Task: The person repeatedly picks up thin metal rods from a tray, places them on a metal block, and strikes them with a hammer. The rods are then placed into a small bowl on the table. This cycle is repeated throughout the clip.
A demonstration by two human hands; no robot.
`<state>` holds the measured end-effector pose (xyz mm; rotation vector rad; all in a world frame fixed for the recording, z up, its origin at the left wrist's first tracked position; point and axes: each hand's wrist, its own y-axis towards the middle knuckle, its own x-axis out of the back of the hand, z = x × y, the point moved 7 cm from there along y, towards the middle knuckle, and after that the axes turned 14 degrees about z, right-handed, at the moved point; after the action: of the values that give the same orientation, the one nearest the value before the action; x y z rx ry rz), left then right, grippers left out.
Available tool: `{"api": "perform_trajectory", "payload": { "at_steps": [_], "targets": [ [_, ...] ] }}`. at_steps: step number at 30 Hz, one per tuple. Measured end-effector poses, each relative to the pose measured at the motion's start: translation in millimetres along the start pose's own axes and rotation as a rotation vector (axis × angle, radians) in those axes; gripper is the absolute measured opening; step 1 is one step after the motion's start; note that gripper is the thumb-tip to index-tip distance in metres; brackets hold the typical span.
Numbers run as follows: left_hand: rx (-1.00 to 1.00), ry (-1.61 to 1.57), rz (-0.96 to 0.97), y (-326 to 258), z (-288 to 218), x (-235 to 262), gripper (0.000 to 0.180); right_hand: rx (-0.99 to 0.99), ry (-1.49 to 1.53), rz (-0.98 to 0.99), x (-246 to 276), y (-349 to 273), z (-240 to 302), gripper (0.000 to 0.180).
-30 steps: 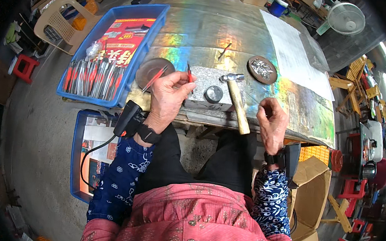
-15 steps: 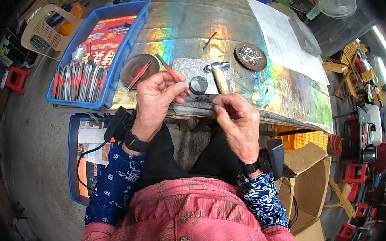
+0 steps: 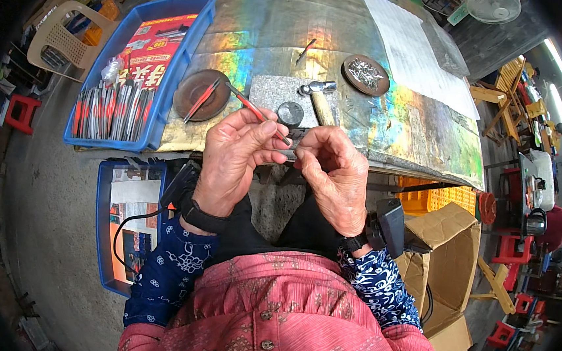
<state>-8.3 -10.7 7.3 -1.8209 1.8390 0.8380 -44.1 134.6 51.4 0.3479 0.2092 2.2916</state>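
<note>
Iridescent metal sheeting is covering the workbench, which is standing on a concrete floor amid stools, crates and a fan. Both hands are meeting just in front of the bench's near edge, above the person's lap. The left hand is pinching a thin red-handled tool between thumb and fingers, its metal tip pointing right toward the other hand. The right hand is closing its fingertips on something small at that tip; what it is gripping is too small to tell. Just beyond the hands, a grey stone slab is lying on the bench with a dark round disc on it and a hammer resting across its right side. Left of the slab, a brown dish is holding another red tool. Farther right, a second dish is holding small metal bits. A blue tray of red-and-silver tools is sitting at the bench's left end, and a cardboard box is standing open at the person's right.
</note>
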Motion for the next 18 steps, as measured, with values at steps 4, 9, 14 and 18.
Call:
{"api": "perform_trajectory", "payload": {
  "at_steps": [4,9,14,18],
  "targets": [
    [0.009,-0.002,0.013,-0.7,1.3,-1.1,0.019,-0.018,-0.025,0.018,-0.2,-0.7,-0.8,0.014],
    [0.003,0.001,0.019,-1.7,2.0,-2.1,0.02,-0.033,-0.053,0.039,-1.2,-1.2,-3.2,0.011],
    [-0.043,0.052,-0.004,-3.3,2.6,-3.3,0.019,0.004,-0.054,-0.069,-1.7,-1.5,-2.1,0.012],
    [-0.069,0.007,-0.009,-3.0,5.2,-3.7,0.018,-0.009,-0.078,-0.108,-2.8,-2.7,-0.6,0.011]
  ]
}}
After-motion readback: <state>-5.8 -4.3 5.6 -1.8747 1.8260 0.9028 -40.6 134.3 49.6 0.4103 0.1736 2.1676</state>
